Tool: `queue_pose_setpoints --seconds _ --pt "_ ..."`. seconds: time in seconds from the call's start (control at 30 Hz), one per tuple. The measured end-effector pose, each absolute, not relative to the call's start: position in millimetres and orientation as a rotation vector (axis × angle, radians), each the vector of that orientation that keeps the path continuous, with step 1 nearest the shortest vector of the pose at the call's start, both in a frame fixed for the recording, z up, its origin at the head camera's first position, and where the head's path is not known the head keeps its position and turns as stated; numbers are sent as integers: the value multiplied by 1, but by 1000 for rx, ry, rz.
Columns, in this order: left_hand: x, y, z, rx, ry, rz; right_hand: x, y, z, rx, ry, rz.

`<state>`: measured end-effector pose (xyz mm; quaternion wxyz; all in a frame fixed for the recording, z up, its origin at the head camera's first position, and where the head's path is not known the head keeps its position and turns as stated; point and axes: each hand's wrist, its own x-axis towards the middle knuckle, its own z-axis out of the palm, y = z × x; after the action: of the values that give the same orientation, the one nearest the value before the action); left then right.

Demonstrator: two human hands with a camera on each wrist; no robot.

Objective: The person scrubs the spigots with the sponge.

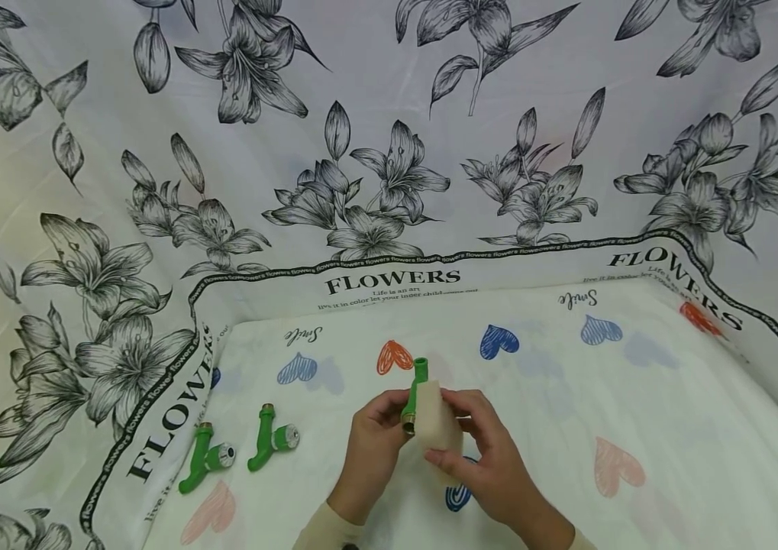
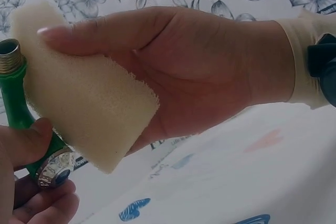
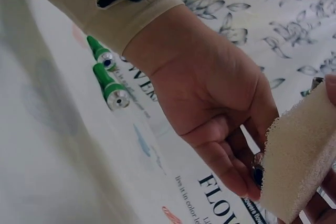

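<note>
Over the white cloth, my left hand (image 1: 376, 447) holds a green tap (image 1: 421, 372), its threaded metal end (image 2: 9, 59) showing in the left wrist view. The left thumb lies on the tap's body, with fingers around its silver handle cap (image 2: 55, 169). My right hand (image 1: 495, 462) grips a cream sponge (image 1: 440, 424) between thumb and fingers. Flat against the tap's side, the sponge hides part of it in the head view. In the right wrist view the sponge (image 3: 299, 150) covers most of the tap.
Two more green taps, one at the far left (image 1: 201, 462) and one beside it (image 1: 270, 441), lie on the cloth (image 1: 540, 473) printed with hearts. A flower-patterned curtain (image 1: 389, 183) rises behind and at both sides.
</note>
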<state>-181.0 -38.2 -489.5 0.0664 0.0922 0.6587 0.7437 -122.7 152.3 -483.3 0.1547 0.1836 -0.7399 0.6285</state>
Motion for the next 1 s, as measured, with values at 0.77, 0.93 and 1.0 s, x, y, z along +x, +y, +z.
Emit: queue_pose_setpoints --seconds 0.77,0.93,1.0 --pt "-177 -40 -484 477 1890 2203 -138 168 -497 266 -2184 1844" --pt "-179 -42 -488 431 1920 2228 -133 161 -499 311 -2189 1861" --pt "-180 -42 -490 392 1901 2260 -130 159 -498 337 -2197 1860"
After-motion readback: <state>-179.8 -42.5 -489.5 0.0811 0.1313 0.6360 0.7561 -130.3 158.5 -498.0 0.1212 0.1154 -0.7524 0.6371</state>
